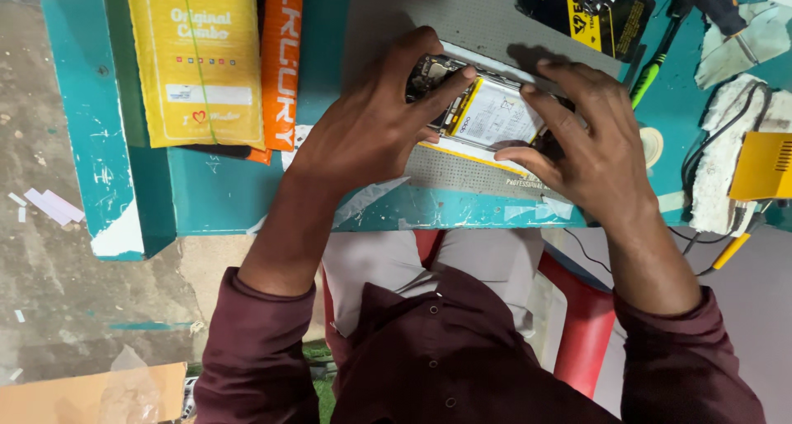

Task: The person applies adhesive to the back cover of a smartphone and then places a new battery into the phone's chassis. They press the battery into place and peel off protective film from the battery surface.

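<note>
Fingers [450,82] of left hand [371,131] curl closed over the upper-left end of an opened phone [495,115]; right hand [590,152] pinches its lower-right end. Phone lies on grey mat [462,16], long axis slanting left to right between both hands, on teal bench [214,197]. Yellow packet [198,61] sits well left.

One opened phone [487,115], two hands, one yellow packet [198,61], one orange packet [283,61], one green-handled screwdriver [656,61].
</note>
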